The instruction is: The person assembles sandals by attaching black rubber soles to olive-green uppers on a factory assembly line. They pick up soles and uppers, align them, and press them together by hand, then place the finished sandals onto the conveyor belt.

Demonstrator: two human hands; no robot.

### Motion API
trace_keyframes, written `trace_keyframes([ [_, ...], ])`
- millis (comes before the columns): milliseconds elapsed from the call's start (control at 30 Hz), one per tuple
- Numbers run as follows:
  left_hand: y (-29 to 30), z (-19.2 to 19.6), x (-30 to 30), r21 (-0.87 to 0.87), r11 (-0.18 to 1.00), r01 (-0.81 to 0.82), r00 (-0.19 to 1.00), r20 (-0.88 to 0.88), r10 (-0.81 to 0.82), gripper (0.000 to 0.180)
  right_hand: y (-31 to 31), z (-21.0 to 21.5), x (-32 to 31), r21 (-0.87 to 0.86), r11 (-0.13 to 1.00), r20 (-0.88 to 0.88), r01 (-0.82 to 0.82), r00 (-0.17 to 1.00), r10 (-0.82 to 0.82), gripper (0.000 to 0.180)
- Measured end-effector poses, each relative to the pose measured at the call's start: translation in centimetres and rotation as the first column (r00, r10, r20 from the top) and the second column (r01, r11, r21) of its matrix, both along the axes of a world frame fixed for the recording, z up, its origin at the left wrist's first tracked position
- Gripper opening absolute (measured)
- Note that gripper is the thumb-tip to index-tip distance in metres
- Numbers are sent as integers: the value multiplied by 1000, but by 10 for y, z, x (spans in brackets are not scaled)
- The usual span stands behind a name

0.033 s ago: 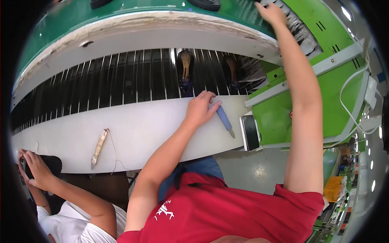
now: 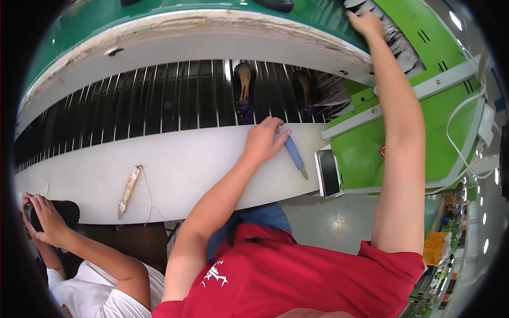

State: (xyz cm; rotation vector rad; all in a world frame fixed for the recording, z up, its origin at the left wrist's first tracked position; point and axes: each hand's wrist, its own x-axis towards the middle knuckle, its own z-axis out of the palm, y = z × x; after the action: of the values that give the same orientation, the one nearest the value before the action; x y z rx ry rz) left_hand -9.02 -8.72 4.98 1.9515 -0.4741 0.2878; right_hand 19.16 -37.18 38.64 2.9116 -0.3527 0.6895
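My left hand [image 2: 263,139] rests on the edge of the white tabletop [image 2: 196,159], beside the slatted conveyor. Its thumb lies apart from the fingers, against the top end of a blue-handled knife [image 2: 294,152] lying on the table; the hand does not grip it. Stretched far out, my right hand [image 2: 367,24] is at the right end of the green belt [image 2: 318,18]. Its fingers point left, beside a dark item [image 2: 354,4] cut off by the top edge. Two dark shoes, one nearer [image 2: 244,87] and one farther right [image 2: 306,93], lie on the slats.
A cloth-wrapped knife [image 2: 129,191] with a loose thread lies on the tabletop. At left, a co-worker's hands [image 2: 50,217] hold a black shoe sole [image 2: 66,212]. A phone [image 2: 328,172] stands against the green machine housing [image 2: 371,159]. Another sole [image 2: 275,4] is on the green belt.
My right hand has moved a little to the right and nearer to me. The dark item by it and the sole on the green belt have shifted right. My left hand stays put.
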Motion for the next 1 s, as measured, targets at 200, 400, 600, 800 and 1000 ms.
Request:
trace_keyframes([
  [200,1,-4,1,23,999,24,1000,-15,-23,35,-151,-17,43,22,950,-166,311,938,-303,79],
  [400,-2,5,-3,-3,993,118,992,-35,-118,33,-222,-5,75,50,953,-253,300,926,-279,83],
  [600,-3,2,1,1,996,93,994,-52,-93,29,-168,-23,77,515,837,168,186,935,-311,76],
  [800,-1,8,0,-13,999,48,995,-88,-49,25,-79,-31,68,914,161,385,-372,921,-59,49],
  [1000,5,-8,10,-107,993,54,997,-52,-60,22,33,7,-46,804,-110,594,-584,781,194,9],
])
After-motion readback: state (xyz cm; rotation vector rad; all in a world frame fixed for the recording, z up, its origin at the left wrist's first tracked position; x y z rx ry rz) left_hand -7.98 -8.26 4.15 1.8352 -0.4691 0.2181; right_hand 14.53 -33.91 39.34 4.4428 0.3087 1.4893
